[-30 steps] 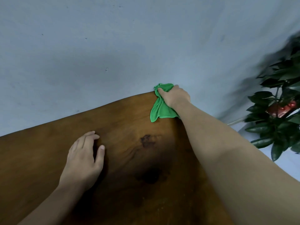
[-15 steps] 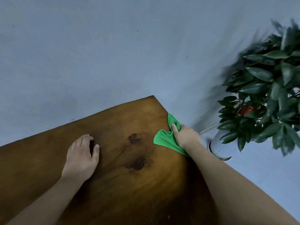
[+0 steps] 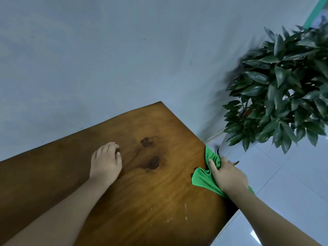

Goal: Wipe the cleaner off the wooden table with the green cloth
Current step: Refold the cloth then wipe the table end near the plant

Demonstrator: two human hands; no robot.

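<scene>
The wooden table (image 3: 159, 201) fills the lower left, brown with two dark knots near its middle. My right hand (image 3: 227, 174) is shut on the green cloth (image 3: 202, 179) and presses it against the table's right edge, part of the cloth hanging over the side. My left hand (image 3: 106, 162) rests palm down on the tabletop to the left of the knots, fingers curled, holding nothing. Faint pale streaks and specks (image 3: 177, 210) show on the wood in front of the cloth.
A grey-blue wall (image 3: 106, 59) stands right behind the table's far edge. A leafy potted plant (image 3: 284, 89) stands on the pale tiled floor (image 3: 292, 183) just past the table's right side.
My right hand has dragged the green cloth from the far corner down along the table's right edge towards me. The left hand has stayed in place while the view shifted.
</scene>
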